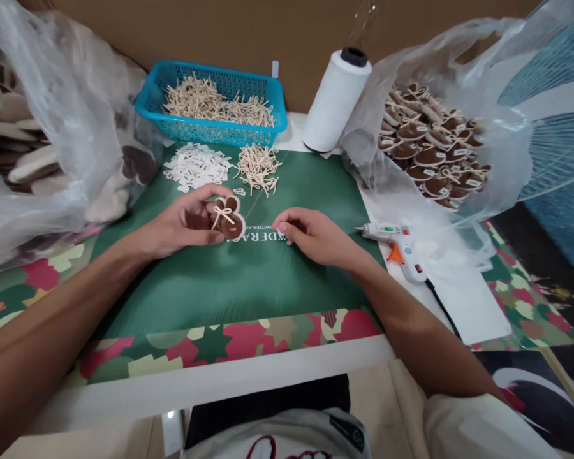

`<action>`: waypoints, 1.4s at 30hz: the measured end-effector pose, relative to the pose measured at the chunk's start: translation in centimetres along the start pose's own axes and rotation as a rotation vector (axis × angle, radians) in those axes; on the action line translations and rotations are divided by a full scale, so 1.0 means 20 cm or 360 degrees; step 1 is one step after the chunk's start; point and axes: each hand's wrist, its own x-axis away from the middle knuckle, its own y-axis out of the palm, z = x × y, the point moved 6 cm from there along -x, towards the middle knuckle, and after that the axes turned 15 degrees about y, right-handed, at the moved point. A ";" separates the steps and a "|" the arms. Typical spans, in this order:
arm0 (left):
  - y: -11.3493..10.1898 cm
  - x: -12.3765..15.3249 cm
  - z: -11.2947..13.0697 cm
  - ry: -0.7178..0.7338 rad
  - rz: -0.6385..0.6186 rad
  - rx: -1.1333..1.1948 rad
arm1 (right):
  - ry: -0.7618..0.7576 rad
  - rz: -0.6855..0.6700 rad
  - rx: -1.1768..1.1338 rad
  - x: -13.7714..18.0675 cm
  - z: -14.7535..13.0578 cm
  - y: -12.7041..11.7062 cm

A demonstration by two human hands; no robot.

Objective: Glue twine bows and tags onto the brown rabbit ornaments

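Note:
My left hand (pixel 189 222) is closed around a small brown bunny-shaped piece (pixel 229 220) with a cream bow glued on its front, holding it just above the green mat (pixel 220 280). My right hand (pixel 310 236) rests on the mat a little to the right, its fingers pinched together on something small and white that I cannot make out. A pile of white labels (pixel 196 166) and a small heap of cream bows (pixel 258 167) lie on the mat just beyond both hands.
A blue basket (pixel 277 102) of cream bows stands at the back. A white thread cone (pixel 335 99) is beside it. A glue gun (pixel 397 239) lies right of my right hand. Plastic bags hold finished brown pieces (pixel 430 153) on the right and cream pieces (pixel 33 166) on the left.

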 end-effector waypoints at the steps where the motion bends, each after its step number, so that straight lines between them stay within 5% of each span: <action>1: -0.01 0.00 0.00 -0.0035 -0.0017 0.0027 | 0.0006 -0.0015 -0.0023 0.00 0.00 0.00; 8: -0.02 0.01 0.01 -0.0123 -0.0168 -0.0013 | 0.0089 -0.0110 -0.0237 0.00 0.02 0.02; 16: -0.02 0.01 0.05 -0.0174 -0.0260 -0.0125 | 0.0024 0.0003 0.0137 0.04 -0.04 0.03; 24: -0.17 0.05 0.08 -0.0084 0.0019 0.0021 | 0.0051 -0.0068 -0.0151 0.05 -0.05 0.03; 27: -0.20 0.05 0.10 -0.0043 -0.0071 0.0035 | -0.0012 -0.0107 -0.0160 0.05 -0.06 0.04; 34: 0.03 0.05 0.10 -0.0209 -0.0628 -0.0119 | -0.0002 -0.0333 -0.0524 0.04 -0.06 0.10; 38: 0.15 0.04 0.07 -0.0134 -0.0636 -0.0323 | 0.0036 -0.0388 -0.0675 0.05 -0.08 0.12; 42: 0.14 0.05 0.05 -0.0064 -0.0535 -0.0521 | 0.0071 -0.0280 -0.0623 0.06 -0.07 0.12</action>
